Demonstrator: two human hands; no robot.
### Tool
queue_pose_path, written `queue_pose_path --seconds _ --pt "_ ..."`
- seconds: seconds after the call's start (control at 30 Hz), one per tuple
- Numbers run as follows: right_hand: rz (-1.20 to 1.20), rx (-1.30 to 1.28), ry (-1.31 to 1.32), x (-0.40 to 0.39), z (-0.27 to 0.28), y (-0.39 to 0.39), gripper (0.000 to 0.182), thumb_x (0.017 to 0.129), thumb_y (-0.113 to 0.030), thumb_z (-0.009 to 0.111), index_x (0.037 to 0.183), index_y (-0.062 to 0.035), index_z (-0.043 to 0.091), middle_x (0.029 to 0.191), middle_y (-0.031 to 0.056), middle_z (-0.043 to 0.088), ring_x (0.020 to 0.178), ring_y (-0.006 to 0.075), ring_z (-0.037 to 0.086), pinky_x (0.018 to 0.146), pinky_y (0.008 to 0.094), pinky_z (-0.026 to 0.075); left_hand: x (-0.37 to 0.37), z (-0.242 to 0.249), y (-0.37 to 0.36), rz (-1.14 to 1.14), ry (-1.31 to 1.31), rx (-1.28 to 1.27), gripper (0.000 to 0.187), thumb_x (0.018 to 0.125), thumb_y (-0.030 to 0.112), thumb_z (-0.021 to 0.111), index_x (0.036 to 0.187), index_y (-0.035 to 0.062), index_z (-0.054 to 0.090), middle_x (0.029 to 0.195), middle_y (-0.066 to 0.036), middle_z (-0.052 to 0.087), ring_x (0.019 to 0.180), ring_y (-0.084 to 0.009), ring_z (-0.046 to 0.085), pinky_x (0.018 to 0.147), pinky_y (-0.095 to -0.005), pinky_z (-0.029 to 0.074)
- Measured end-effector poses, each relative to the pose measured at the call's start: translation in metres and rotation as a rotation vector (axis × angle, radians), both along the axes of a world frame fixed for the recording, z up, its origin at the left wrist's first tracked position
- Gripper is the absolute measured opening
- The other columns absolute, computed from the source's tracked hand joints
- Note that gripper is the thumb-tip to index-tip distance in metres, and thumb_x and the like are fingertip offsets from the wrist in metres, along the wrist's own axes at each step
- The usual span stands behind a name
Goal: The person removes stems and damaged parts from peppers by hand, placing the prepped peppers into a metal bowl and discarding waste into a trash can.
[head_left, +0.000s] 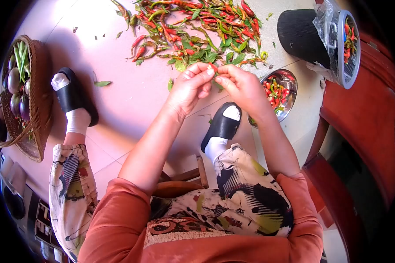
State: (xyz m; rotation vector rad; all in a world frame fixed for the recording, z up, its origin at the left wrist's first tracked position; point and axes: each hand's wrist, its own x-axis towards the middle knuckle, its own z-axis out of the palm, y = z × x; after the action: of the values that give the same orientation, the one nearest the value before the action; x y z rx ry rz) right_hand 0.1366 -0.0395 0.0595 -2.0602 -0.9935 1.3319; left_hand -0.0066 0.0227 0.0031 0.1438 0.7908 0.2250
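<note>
Head view looks straight down on a seated person whose left hand [189, 85] and right hand [241, 85] meet at the centre of the frame, fingertips pressed toward each other and pinching a small red chili [213, 67] between them, with a bit of green stem or leaf hanging just below the pinch. The hands hold it above the floor [118, 96], probably so the scraps drop clear of the lap. At twelve o'clock from the hands a loose pile of chilies [197, 30], red and green with leaves mixed in, spreads over the pale tiles within easy reach. At three o'clock, just beside the right wrist, a steel bowl [280, 93] holds picked red chilies; being so near, it likely keeps the drop short. Farther out at two o'clock a dark bucket [318, 39] lies tilted with a plastic bag at its mouth and some red chilies inside. At nine o'clock, well apart, a woven basket [26, 101] holds eggplants and green vegetables near the left foot in a black slipper [74, 94]. The other slipper [223, 122] sits just under the hands. Open floor lies between the left foot and the pile; on the right, a red wooden edge [360, 114] hems in the room.
</note>
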Motion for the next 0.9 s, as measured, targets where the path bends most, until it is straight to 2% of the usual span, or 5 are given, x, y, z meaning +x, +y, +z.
queue_pose_path --seconds 0.2,0.5,0.7,0.8,0.9 --pt "0.351 0.008 -0.436 -0.011 -0.005 -0.007 0.014 0.080 -0.016 0.059 0.080 -0.0030 0.053 0.074 0.0133 0.058 0.071 0.0317 0.058 0.061 0.0410 0.046 -0.005 0.001 -0.008 -0.166 0.123 0.066 0.013 0.087 0.019 0.058 0.089 0.0064 0.056 0.064 0.001 0.052 0.047 -0.0046 0.041 0.039 -0.0173 0.027" --pt "0.046 0.101 0.161 0.038 0.032 -0.022 0.014 0.083 -0.003 0.055 0.095 -0.0026 0.061 0.084 0.0066 0.062 0.074 0.0131 0.057 0.066 0.0266 0.046 0.006 -0.007 -0.027 -0.259 -0.057 -0.231 0.011 0.090 0.012 0.051 0.085 0.0037 0.055 0.074 -0.005 0.059 0.048 -0.0054 0.046 0.039 -0.0147 0.031" --pt "-0.595 0.759 -0.915 0.215 0.135 -0.036 0.029 0.088 -0.010 0.052 0.115 0.0002 0.056 0.105 0.0133 0.063 0.085 0.0150 0.060 0.075 0.0249 0.047 0.089 0.013 -0.113 -0.461 0.091 0.293 0.014 0.080 0.013 0.060 0.089 0.0028 0.056 0.076 -0.007 0.060 0.057 -0.0128 0.055 0.049 -0.0237 0.045" --pt "-0.424 0.212 -1.285 0.272 0.119 -0.045 0.044 0.084 -0.020 0.059 0.121 0.0012 0.051 0.114 0.0159 0.059 0.104 0.0177 0.057 0.088 0.0267 0.043 0.132 0.020 -0.161 -0.487 0.152 0.588 0.031 0.078 0.021 0.065 0.099 -0.0001 0.056 0.081 -0.012 0.060 0.061 -0.0185 0.058 0.057 -0.0293 0.049" --pt "-0.447 0.747 -1.086 0.194 0.106 -0.017 0.033 0.082 -0.015 0.063 0.112 -0.0038 0.059 0.100 0.0095 0.063 0.088 0.0130 0.060 0.076 0.0243 0.046 0.165 0.006 -0.201 -0.390 0.182 0.424 0.046 0.078 0.030 0.066 0.110 -0.0018 0.054 0.092 -0.018 0.060 0.076 -0.0228 0.061 0.070 -0.0325 0.049"
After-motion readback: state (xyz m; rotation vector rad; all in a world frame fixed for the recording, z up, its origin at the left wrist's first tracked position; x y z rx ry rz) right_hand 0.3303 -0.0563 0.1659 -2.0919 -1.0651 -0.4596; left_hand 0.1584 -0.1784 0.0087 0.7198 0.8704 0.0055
